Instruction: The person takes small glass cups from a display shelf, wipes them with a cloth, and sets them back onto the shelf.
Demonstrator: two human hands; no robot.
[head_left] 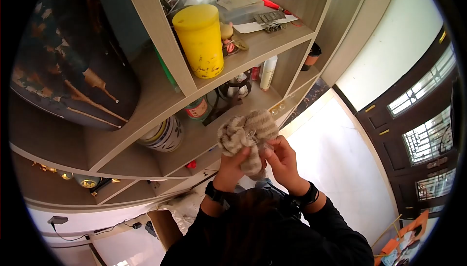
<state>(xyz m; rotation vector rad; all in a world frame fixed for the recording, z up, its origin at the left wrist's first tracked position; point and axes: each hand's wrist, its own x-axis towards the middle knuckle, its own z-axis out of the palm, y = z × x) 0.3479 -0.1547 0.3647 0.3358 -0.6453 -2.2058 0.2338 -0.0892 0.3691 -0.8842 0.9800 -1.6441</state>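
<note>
A crumpled beige-and-brown striped cloth (249, 132) is bunched up between my two hands, in front of the shelf unit. My left hand (232, 167) grips its lower left side, with the thumb pressed on a fold. On the right side, my right hand (282, 161) pinches the cloth between thumb and fingers. Part of the fabric hangs down between the hands. A dark band circles each wrist. The fingers behind the cloth are hidden.
A yellow canister (199, 42) stands on the upper shelf near a pill blister pack (270, 18). Below are a white bottle (268, 73) and a patterned ceramic pot (167, 134). A large dark vase (68, 61) fills the left. An open cardboard box (164, 228) and a dark door (413, 125) flank me.
</note>
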